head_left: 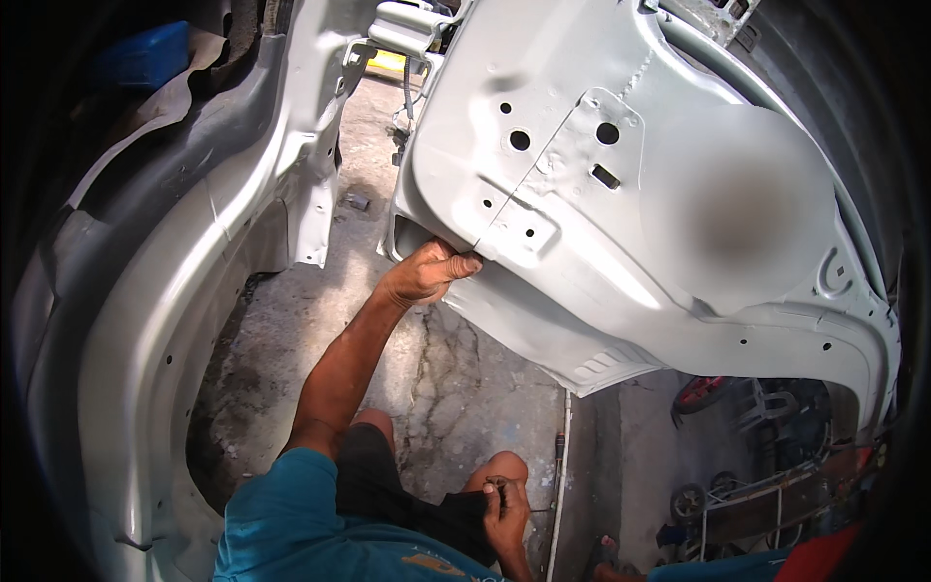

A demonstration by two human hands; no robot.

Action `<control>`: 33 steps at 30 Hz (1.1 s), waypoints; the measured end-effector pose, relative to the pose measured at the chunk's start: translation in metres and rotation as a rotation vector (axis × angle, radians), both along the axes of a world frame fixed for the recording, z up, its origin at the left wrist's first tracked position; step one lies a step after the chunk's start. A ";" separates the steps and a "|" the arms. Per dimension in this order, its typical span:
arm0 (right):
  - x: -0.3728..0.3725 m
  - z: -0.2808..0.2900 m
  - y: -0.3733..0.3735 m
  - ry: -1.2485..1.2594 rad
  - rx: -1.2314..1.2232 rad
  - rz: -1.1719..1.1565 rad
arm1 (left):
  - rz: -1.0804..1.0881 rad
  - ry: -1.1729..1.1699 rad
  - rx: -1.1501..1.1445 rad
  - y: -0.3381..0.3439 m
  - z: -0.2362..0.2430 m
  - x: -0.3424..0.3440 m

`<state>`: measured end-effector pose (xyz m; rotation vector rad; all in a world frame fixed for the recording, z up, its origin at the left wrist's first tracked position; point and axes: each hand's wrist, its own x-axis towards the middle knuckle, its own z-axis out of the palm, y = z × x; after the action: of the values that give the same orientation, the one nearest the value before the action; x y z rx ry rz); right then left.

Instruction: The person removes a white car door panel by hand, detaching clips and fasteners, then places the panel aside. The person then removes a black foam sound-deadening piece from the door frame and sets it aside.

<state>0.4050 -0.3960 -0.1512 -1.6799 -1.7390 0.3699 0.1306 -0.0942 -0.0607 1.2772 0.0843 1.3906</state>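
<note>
At the lower edge of a silver-grey vehicle door (572, 228), we grip the metal with the left hand (427, 274), its thumb laid along the near side and its fingers curled out of sight beneath the rim. The door stands above a cracked concrete floor (456, 388), its pierced inner face toward us, to the right of and apart from the curved body frame (136, 359). Our right hand (506, 514) rests by the right knee (512, 468) with its fingers bent inward; we cannot tell whether something small is pinched at their tips. To do this well, we would judge, the grip belongs on the folded rim, where the metal should be stiffest, rather than on the thin flange (543, 330) jutting out below, which might bend under a careless pull. Bare fingers call for care: sheet edges can be sharp, so a firm, still hold should serve better than sliding along the rim. Any push or pull is best made slowly and evenly, with the lower corner watched for clearance from the frame, lest either finish be scratched. If the door proves heavy or springs back, the second hand would be a sensible support.
</note>
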 end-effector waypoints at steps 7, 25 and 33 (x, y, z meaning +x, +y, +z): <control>0.003 0.000 -0.003 0.099 -0.046 -0.042 | -0.117 -0.218 -0.044 -0.002 -0.002 0.004; -0.007 0.000 0.010 0.060 -0.112 -0.007 | -0.001 0.102 -0.014 -0.019 0.010 -0.013; -0.019 0.020 0.027 0.149 -0.088 0.081 | -0.008 0.019 -0.026 -0.015 0.011 -0.007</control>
<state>0.3858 -0.3685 -0.1317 -1.6023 -1.7058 0.6010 0.1232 -0.1094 -0.0495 1.2682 0.1093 1.3670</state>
